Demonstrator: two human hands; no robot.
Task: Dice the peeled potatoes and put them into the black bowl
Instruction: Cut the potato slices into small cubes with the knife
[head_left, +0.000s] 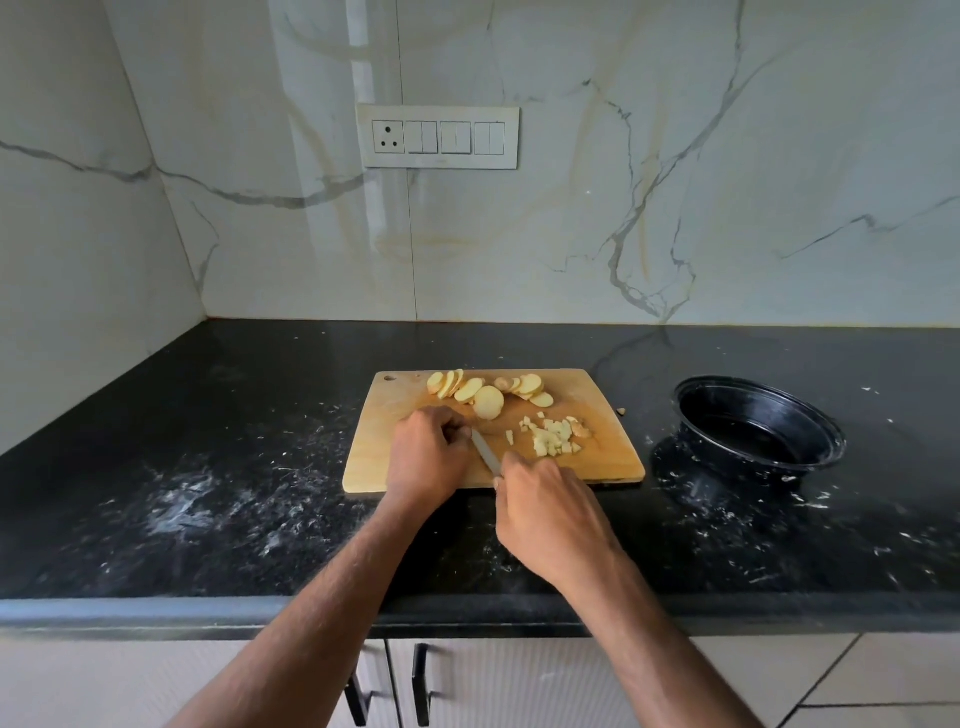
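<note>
The right hand grips the knife at the near edge of the cutting board, blade angling toward the left hand, which curls down on the wood, whatever it pins hidden under the knuckles. Potato slices fan along the far edge, a small heap of dice sits toward the right edge, and the black bowl waits off the board's right side, looking empty. Best here, I'd say: fingertips tucked back, short even cuts, then sweep the dice right.
</note>
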